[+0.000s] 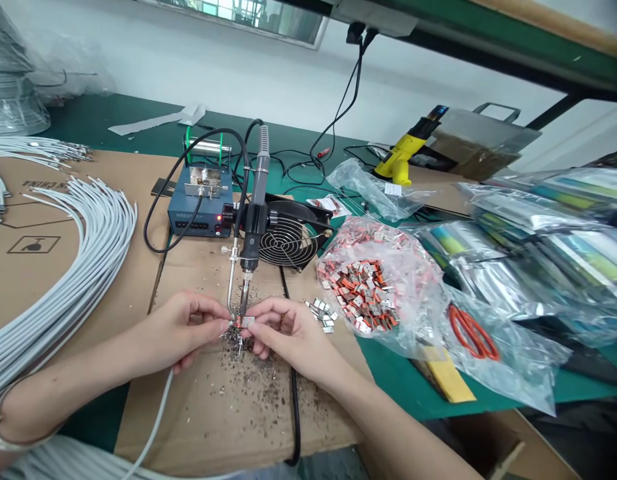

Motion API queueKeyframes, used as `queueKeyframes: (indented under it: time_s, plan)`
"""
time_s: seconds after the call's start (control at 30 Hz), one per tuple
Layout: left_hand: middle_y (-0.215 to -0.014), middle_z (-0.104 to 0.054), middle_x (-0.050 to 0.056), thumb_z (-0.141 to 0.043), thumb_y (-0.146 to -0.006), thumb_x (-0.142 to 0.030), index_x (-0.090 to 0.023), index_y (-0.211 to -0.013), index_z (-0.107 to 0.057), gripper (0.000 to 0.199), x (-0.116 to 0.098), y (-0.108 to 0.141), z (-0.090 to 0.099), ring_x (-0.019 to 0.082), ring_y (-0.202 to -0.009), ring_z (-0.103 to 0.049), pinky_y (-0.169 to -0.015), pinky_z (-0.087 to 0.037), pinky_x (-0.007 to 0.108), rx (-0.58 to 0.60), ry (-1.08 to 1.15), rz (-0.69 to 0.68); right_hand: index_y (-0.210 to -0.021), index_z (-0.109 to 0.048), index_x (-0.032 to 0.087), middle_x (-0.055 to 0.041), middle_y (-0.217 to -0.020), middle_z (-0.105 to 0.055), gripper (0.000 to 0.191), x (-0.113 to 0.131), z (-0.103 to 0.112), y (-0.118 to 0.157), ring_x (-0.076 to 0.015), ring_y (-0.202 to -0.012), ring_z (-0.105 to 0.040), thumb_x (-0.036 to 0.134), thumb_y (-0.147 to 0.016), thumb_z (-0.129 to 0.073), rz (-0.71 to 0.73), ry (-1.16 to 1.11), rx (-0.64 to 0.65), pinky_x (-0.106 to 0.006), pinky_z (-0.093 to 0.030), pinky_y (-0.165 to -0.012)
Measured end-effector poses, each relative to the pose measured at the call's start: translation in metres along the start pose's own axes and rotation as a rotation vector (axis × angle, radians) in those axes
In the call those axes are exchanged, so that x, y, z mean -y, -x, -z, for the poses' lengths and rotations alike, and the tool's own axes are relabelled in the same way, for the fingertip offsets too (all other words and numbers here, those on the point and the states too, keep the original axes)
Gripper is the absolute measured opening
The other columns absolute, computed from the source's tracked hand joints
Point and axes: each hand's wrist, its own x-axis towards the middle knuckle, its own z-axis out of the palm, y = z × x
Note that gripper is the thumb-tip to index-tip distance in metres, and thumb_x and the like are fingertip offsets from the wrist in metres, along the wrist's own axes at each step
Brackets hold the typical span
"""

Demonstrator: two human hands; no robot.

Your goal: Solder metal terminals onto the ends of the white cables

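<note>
My left hand (pixel 196 331) pinches the end of a grey-white cable (pixel 157 417), which trails down towards the bottom edge. Between the thumb and fingers of my right hand (pixel 288 333) is a small metal connector (pixel 248 321) with an orange part. The two hands almost meet under the tip of a stand-mounted soldering iron (pixel 254 233), which points down at the connector. Beside the tip comes a thin bent solder feed tube (pixel 232 280). Whether tip, wire and connector touch is too small to tell.
A blue solder feeder (pixel 188 213) with a solder reel stands behind, beside a black fan (pixel 288 239). To the right lie loose connectors (pixel 322 315), a bag of orange-and-metal connectors (pixel 368 293), red-handled pliers (pixel 473 332) and a yellow heat gun (pixel 406 150). Cable bundles (pixel 106 227) cover the left.
</note>
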Motion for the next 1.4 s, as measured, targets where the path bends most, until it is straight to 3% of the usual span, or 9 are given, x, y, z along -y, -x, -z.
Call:
queueKeyframes:
  time_s: [0.57,0.93,1.1,1.4]
  plan:
    - [-0.052,-0.047,-0.008,-0.062,-0.075,-0.048,-0.016,-0.080,-0.061,0.032,0.002,0.001,-0.002,0.003,-0.032,-0.037,-0.028,-0.031,0.011,-0.020,0.053,-0.004,-0.083,-0.068,0.016,-0.0031,-0.072,-0.072,0.026,0.002,0.004,0.004,-0.0060,-0.048,-0.055,0.033,-0.069,-0.082,0.001,-0.017,0.026,-0.017,-0.046,-0.048]
    - [-0.035,-0.036,-0.011,-0.061,-0.073,-0.051,-0.017,-0.071,-0.057,0.034,-0.001,0.001,0.000,0.004,-0.030,-0.027,-0.028,-0.031,0.011,0.012,0.044,0.017,-0.082,-0.069,0.016,-0.0030,-0.072,-0.073,0.026,0.002,0.004,0.002,-0.0053,-0.047,-0.054,0.034,-0.068,-0.083,0.034,-0.030,0.032,-0.016,-0.044,-0.047]
    - [-0.034,-0.035,-0.012,-0.061,-0.073,-0.050,-0.016,-0.084,-0.064,0.036,-0.005,0.000,-0.001,0.005,-0.031,-0.027,-0.029,-0.030,0.012,0.010,0.032,0.035,-0.082,-0.069,0.016,-0.0025,-0.070,-0.073,0.025,0.001,0.003,0.001,-0.0057,-0.046,-0.054,0.032,-0.067,-0.083,0.031,-0.008,0.009,-0.017,-0.044,-0.046]
    - [-0.033,-0.035,-0.012,-0.060,-0.070,-0.048,-0.014,-0.086,-0.065,0.039,-0.009,0.000,-0.002,0.005,-0.031,-0.027,-0.030,-0.029,0.013,-0.012,-0.019,0.057,-0.083,-0.069,0.016,-0.0020,-0.070,-0.072,0.020,0.002,0.001,0.003,-0.0060,-0.046,-0.054,0.027,-0.069,-0.079,0.040,0.040,-0.002,-0.018,-0.044,-0.046]
